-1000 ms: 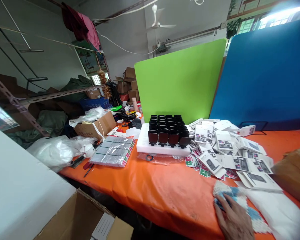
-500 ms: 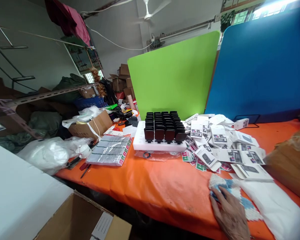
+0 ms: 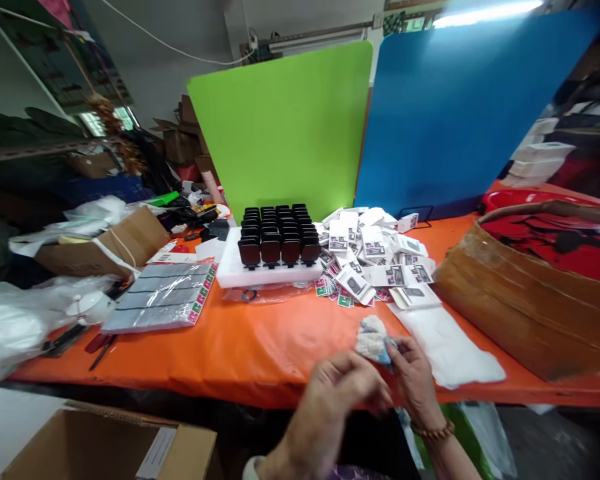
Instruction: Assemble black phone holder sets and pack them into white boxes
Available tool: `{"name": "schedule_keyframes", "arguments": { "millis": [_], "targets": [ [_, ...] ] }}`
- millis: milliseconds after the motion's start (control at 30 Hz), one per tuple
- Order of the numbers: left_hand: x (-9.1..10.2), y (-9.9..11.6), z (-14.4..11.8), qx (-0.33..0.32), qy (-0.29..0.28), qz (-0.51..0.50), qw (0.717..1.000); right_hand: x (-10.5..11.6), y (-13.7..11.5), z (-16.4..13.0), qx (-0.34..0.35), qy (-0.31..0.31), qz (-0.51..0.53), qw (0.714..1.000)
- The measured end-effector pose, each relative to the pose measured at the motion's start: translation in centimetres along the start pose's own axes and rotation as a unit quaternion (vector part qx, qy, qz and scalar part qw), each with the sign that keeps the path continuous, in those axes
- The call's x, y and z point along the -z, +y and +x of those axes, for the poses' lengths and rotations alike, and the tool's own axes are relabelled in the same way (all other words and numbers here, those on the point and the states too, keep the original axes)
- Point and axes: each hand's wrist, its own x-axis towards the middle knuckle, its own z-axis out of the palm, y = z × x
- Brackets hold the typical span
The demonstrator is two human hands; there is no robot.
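Both hands meet over the near edge of the orange counter (image 3: 260, 347): the right hand (image 3: 414, 380) has its fingers pinched on a bunched white-and-blue cloth (image 3: 374, 340), and the left hand (image 3: 343, 390), blurred, seems to touch it with curled fingers. Just beyond lie a white sheet (image 3: 447, 343), small printed boxes (image 3: 375, 257) and a foam tray (image 3: 267, 270) of black parts.

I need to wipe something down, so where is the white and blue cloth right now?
In the head view the cloth is bunched up low and centre-right, held in the right hand with the left hand beside it, above the near edge of the orange table.
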Motion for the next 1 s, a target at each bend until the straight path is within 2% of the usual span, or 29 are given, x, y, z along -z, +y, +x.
{"name": "schedule_keyframes", "arguments": {
  "millis": [33, 100, 133, 167, 233, 300, 500, 767, 900, 1000],
  "targets": [
    [0.2, 0.0, 0.6, -0.015, 0.005, 0.017, 1.0, -0.4, -1.1, -0.5, -0.041, -0.003, 0.069, 0.997],
    [1.1, -0.5, 2.0, -0.068, 0.098, 0.059, 0.991, -1.5, -2.8, -1.6, -0.103, -0.025, 0.164, 0.981],
    [1.6, -1.0, 2.5, -0.062, 0.118, 0.068, 0.989, -2.1, -3.4, -2.1, -0.123, -0.04, 0.193, 0.973],
    [2.0, -1.5, 2.9, -0.04, 0.109, 0.06, 0.991, -2.6, -3.9, -2.6, -0.138, -0.055, 0.213, 0.966],
    [2.6, -2.8, 3.2, 0.016, 0.043, 0.022, 0.999, -3.5, -4.4, -3.4, -0.158, -0.08, 0.235, 0.956],
    [2.9, -3.7, 3.2, 0.038, -0.002, -0.011, 0.999, -4.1, -4.4, -4.0, -0.17, -0.095, 0.242, 0.951],
    [3.7, -4.0, 3.4, 0.007, 0.061, -0.027, 0.998, -4.3, -4.0, -4.0, -0.161, -0.1, 0.24, 0.952],
    [4.0, -4.3, 3.7, 0.021, 0.075, -0.03, 0.996, -4.5, -3.9, -4.0, -0.136, -0.079, 0.198, 0.967],
    [3.9, -4.8, 4.0, 0.03, 0.071, -0.016, 0.997, -4.4, -2.9, -3.9, -0.094, -0.13, 0.063, 0.985],
    [4.7, -4.8, 5.1, -0.014, 0.104, -0.003, 0.994, -3.4, -2.8, -2.9, -0.023, -0.101, -0.019, 0.994]
  ]
}}
